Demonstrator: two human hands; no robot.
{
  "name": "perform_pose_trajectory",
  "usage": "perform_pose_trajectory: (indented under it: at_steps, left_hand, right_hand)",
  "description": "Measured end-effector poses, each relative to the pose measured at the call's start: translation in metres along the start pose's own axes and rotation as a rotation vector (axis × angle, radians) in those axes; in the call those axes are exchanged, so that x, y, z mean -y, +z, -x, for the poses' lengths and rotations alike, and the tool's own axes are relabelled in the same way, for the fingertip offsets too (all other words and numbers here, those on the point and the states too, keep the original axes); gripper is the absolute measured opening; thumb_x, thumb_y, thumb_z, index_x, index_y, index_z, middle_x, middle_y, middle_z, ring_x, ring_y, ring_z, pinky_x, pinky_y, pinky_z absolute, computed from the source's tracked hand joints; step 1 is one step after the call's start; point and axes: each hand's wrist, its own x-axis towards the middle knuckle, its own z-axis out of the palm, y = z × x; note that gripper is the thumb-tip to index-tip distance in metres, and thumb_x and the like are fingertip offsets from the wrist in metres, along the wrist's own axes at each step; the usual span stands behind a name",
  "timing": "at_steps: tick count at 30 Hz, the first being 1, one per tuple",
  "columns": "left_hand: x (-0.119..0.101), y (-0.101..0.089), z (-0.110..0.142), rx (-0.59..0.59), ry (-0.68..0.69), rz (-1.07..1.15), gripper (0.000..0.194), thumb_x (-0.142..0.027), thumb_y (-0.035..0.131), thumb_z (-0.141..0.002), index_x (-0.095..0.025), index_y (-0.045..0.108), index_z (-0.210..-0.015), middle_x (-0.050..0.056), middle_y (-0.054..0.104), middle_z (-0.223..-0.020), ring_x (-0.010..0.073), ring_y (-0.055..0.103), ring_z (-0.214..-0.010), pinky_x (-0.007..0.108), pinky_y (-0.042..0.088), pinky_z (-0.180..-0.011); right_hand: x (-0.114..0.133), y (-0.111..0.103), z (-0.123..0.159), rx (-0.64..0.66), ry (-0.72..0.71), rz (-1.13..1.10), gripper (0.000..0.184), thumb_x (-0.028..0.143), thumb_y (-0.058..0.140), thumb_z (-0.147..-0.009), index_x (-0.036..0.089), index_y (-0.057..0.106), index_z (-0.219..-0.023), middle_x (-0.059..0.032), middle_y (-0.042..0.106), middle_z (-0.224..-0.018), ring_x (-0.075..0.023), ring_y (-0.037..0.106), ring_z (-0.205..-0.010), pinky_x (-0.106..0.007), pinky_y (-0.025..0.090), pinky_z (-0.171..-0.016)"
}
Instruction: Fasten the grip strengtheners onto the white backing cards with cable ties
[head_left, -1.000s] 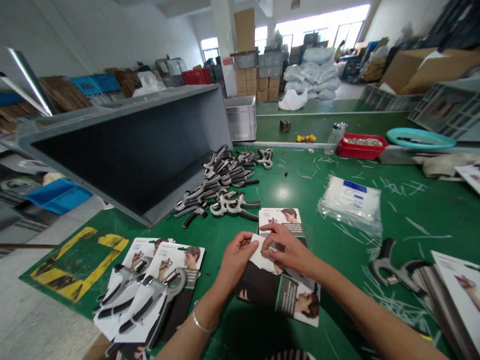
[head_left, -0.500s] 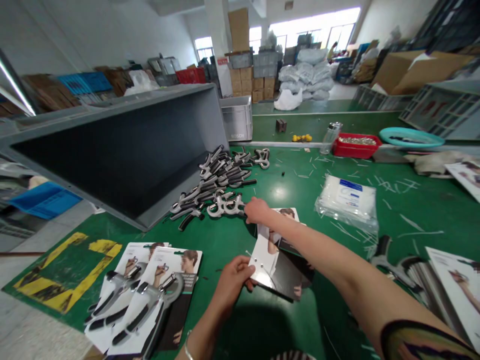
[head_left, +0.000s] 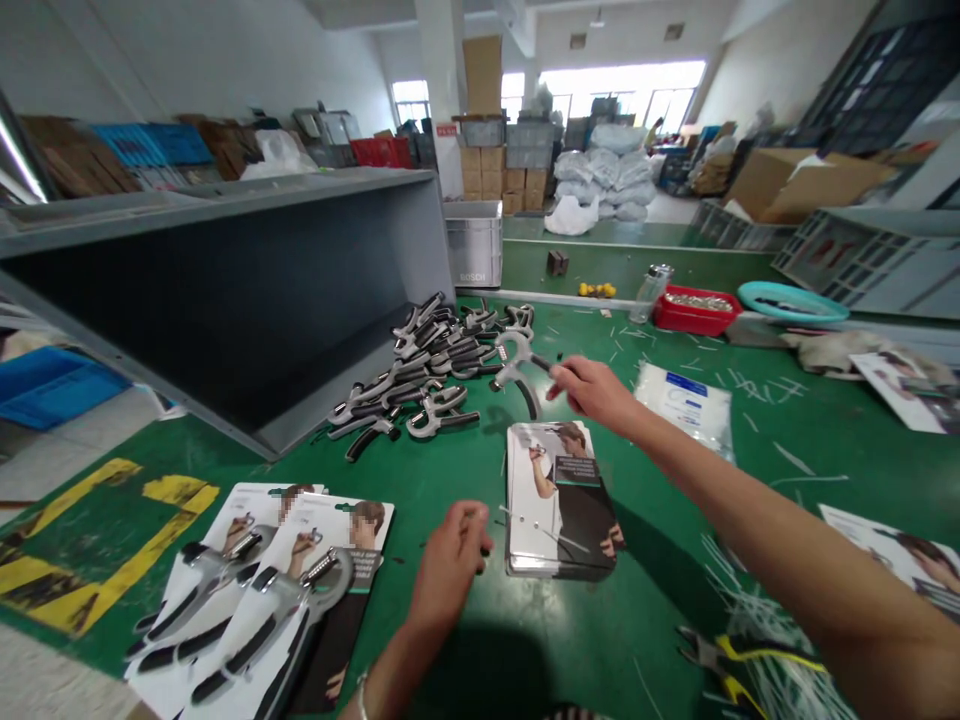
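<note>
Left hand (head_left: 452,560) is low, loosely curled and empty, just beside a stack of white-and-black printed backing cards (head_left: 559,500) on the green tabletop (head_left: 645,640). Right hand (head_left: 592,392) is closed on the end of a grey-and-black hand grip strengthener (head_left: 519,365), holding it raised above the tabletop, near the edge of a loose heap of matching grey-and-black grip strengtheners (head_left: 424,375).

Bottom right: yellow-handled diagonal cutters (head_left: 739,665) among thin white plastic offcuts (head_left: 772,620). Left of the left hand: two grip strengtheners lying on white printed cards (head_left: 255,600), next to yellow-and-black floor tape (head_left: 97,540).

Farther: clear bag of white parts (head_left: 682,405), red tray of metal parts (head_left: 694,310), teal round plate (head_left: 791,302), large grey bin (head_left: 225,300), grey Bosch crate (head_left: 472,245). Cardboard boxes (head_left: 484,160) stand at the back.
</note>
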Motion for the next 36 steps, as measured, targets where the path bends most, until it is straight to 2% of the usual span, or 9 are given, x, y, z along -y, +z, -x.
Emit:
perform_pose_trajectory:
  at_steps: [3, 6, 10, 13, 17, 23, 28, 30, 36]
  left_hand:
    - [-0.016, -0.018, -0.029, -0.074, 0.186, -0.048, 0.038, -0.044, 0.053, -0.093, -0.021, 0.057, -0.123, 0.008, 0.069, -0.105, 0.0168, 0.067, -0.08, 0.031, 0.052, -0.077]
    - [-0.033, -0.011, -0.063, 0.044, 0.359, -0.039, 0.058, -0.037, 0.063, -0.087, -0.024, 0.045, -0.142, 0.012, 0.056, -0.135, 0.0193, 0.064, -0.104, 0.035, 0.05, -0.093]
    - [-0.041, 0.006, -0.088, 0.2, 0.464, -0.113, 0.038, -0.032, 0.06, -0.09, -0.022, 0.062, -0.127, 0.009, 0.066, -0.119, 0.0205, 0.063, -0.103, 0.036, 0.048, -0.094]
    - [-0.033, 0.007, -0.087, 0.261, 0.517, -0.248, 0.026, -0.032, 0.059, -0.091, -0.023, 0.07, -0.112, 0.007, 0.07, -0.11, 0.0225, 0.06, -0.106, 0.038, 0.044, -0.097]
    - [-0.02, 0.006, -0.076, 0.277, 0.533, -0.323, 0.024, -0.032, 0.059, -0.092, -0.024, 0.069, -0.111, 0.006, 0.068, -0.109, 0.0229, 0.056, -0.109, 0.039, 0.041, -0.101]
    - [-0.016, 0.004, -0.072, 0.231, 0.52, -0.333, 0.022, -0.03, 0.056, -0.093, -0.023, 0.066, -0.111, 0.007, 0.065, -0.11, 0.0227, 0.055, -0.11, 0.038, 0.041, -0.1]
    - [-0.036, 0.0, -0.085, 0.223, 0.545, -0.388, 0.023, -0.029, 0.051, -0.095, -0.023, 0.069, -0.108, 0.007, 0.067, -0.108, 0.0225, 0.057, -0.107, 0.039, 0.04, -0.1]
    - [-0.046, 0.009, -0.097, 0.198, 0.575, -0.375, 0.024, -0.025, 0.051, -0.094, -0.021, 0.071, -0.107, 0.007, 0.068, -0.107, 0.0221, 0.057, -0.106, 0.039, 0.04, -0.1]
    - [-0.06, 0.048, -0.117, 0.303, 0.546, -0.284, 0.011, -0.023, 0.068, -0.081, -0.019, 0.075, -0.088, 0.006, 0.071, -0.092, 0.0203, 0.06, -0.09, 0.033, 0.045, -0.087]
  right_hand:
    - [-0.028, 0.002, 0.067, 0.135, 0.177, -0.558, 0.041, 0.056, 0.041, -0.096, 0.019, 0.058, -0.087, 0.0033, 0.055, -0.055, -0.0082, 0.03, -0.038, -0.023, 0.026, -0.04]
    - [-0.042, 0.023, 0.119, 0.174, 0.283, -0.773, 0.045, 0.062, 0.045, -0.092, 0.019, 0.058, -0.083, 0.0101, 0.034, -0.042, -0.0077, 0.023, -0.035, -0.022, 0.02, -0.038]
    - [-0.047, 0.045, 0.151, 0.166, 0.382, -0.697, 0.049, 0.064, 0.035, -0.094, 0.021, 0.054, -0.085, 0.0089, 0.042, -0.041, -0.0086, 0.024, -0.031, -0.023, 0.021, -0.037]
    - [-0.053, 0.046, 0.165, 0.158, 0.305, -0.336, 0.041, 0.059, 0.041, -0.094, 0.022, 0.052, -0.08, 0.0007, 0.06, -0.057, -0.013, 0.046, -0.04, -0.026, 0.031, -0.043]
    - [-0.066, 0.042, 0.174, -0.024, 0.232, 0.03, 0.025, 0.047, 0.049, -0.095, 0.023, 0.055, -0.09, -0.0041, 0.067, -0.075, -0.0216, 0.064, -0.07, -0.032, 0.043, -0.065]
    - [-0.07, 0.043, 0.158, 0.047, 0.136, 0.098, 0.02, 0.036, 0.044, -0.098, 0.023, 0.059, -0.094, -0.0038, 0.068, -0.087, -0.021, 0.063, -0.077, -0.033, 0.045, -0.071]
    - [-0.054, 0.05, 0.159, -0.097, -0.123, 0.24, 0.017, 0.031, 0.056, -0.094, 0.025, 0.066, -0.107, -0.0083, 0.066, -0.103, -0.0267, 0.055, -0.1, -0.041, 0.043, -0.088]
    - [-0.047, 0.06, 0.16, -0.083, -0.18, 0.224, 0.017, 0.028, 0.057, -0.094, 0.024, 0.067, -0.107, -0.0088, 0.065, -0.102, -0.0271, 0.053, -0.099, -0.042, 0.043, -0.088]
    - [-0.049, 0.082, 0.148, -0.198, -0.132, 0.116, 0.014, 0.029, 0.057, -0.094, 0.026, 0.069, -0.089, -0.0076, 0.063, -0.095, -0.0269, 0.051, -0.096, -0.043, 0.043, -0.086]
